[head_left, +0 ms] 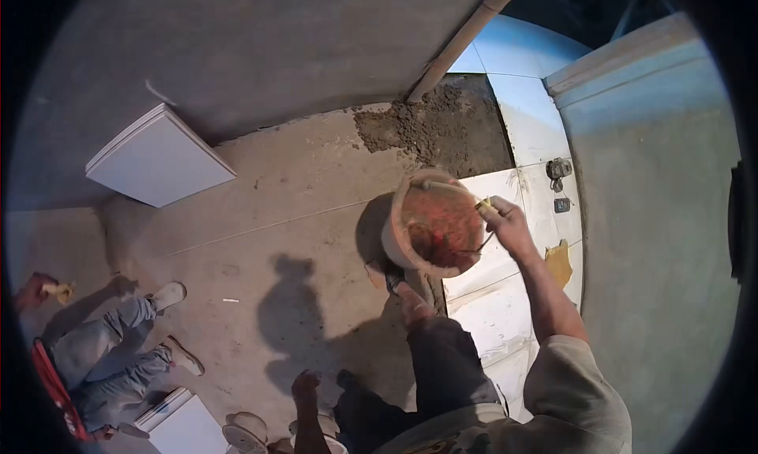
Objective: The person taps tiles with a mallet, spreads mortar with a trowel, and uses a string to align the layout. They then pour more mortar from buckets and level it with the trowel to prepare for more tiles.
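Note:
My right hand is closed round the wire handle of a bucket, at a yellowish grip or wrap. The bucket is tilted with its mouth toward me. Its reddish inside is streaked with dirt or mortar residue. The bucket hangs over the border between the bare floor and the white tiles, partly hiding my forward foot. Low in the view, my left hand hangs beside my leg with its fingers curled in. Nothing shows in it.
A patch of dark mortar lies by the wall and a leaning pole. Stacked tiles lean on the left wall; more tiles stand lower down. Another person sits at left. Small dark devices rest on the tiles.

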The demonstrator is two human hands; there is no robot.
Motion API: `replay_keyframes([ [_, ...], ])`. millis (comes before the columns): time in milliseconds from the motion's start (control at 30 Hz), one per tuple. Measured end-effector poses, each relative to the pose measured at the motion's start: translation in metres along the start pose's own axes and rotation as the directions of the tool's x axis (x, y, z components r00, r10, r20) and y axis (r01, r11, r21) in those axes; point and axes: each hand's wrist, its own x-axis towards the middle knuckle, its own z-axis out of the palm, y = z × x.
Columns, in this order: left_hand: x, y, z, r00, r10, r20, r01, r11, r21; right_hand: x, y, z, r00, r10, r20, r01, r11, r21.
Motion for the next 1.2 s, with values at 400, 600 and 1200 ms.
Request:
replay_keyframes([
  [400,0.042,0.222,0.095,0.985,0.072,0.157,-0.043,0.982,-0.182,0.346,0.208,-0.116,0.982,-0.081,0.171,0.106,0.983,-0.147],
  [600,0.035,0.202,0.047,0.930,-0.358,-0.080,0.335,0.918,-0.213,0.410,0.273,-0.128,0.832,-0.211,0.514,0.555,0.320,-0.768],
  [1200,-0.146,0.009,0.040,0.762,-0.192,-0.619,-0.045,0.937,-0.347,-0.065,-0.018,0.282,0.513,0.319,0.797,0.387,0.742,-0.547],
])
